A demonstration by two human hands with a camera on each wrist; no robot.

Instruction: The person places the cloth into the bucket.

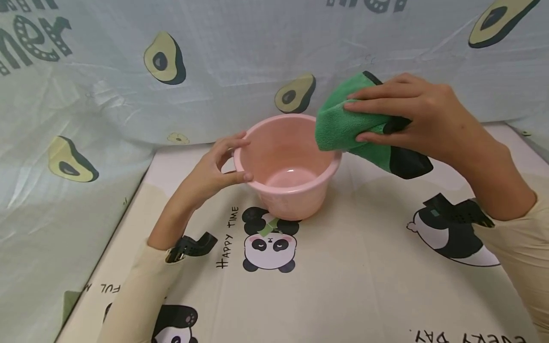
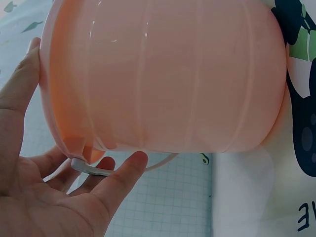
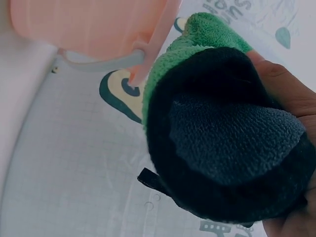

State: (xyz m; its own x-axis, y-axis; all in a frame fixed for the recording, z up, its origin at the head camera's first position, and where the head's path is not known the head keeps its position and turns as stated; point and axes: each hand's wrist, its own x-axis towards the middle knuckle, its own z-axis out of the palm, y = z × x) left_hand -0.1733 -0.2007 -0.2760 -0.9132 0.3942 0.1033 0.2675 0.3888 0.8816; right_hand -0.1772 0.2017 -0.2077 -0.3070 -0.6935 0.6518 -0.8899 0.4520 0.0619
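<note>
A pink plastic bucket (image 1: pixel 291 190) stands upright on the table, its inside visible and bare at the bottom. My left hand (image 1: pixel 214 166) grips its left rim, thumb on the near side and fingers farther back. The left wrist view shows the fingers of the left hand (image 2: pixel 74 197) beside the pale bucket handle (image 2: pixel 91 169). Above the bucket's right rim, my right hand (image 1: pixel 411 114) holds a bunched green cloth (image 1: pixel 347 124) with black edging. Up close in the right wrist view, the cloth (image 3: pixel 227 133) shows a dark grey side folded inward.
The table cover (image 1: pixel 343 276) is printed with pandas and lettering. Behind and to the left hangs a pale sheet (image 1: pixel 231 62) with avocado prints. A black strap (image 1: pixel 193 245) sits on the left wrist and another black strap (image 1: pixel 459 212) on the right.
</note>
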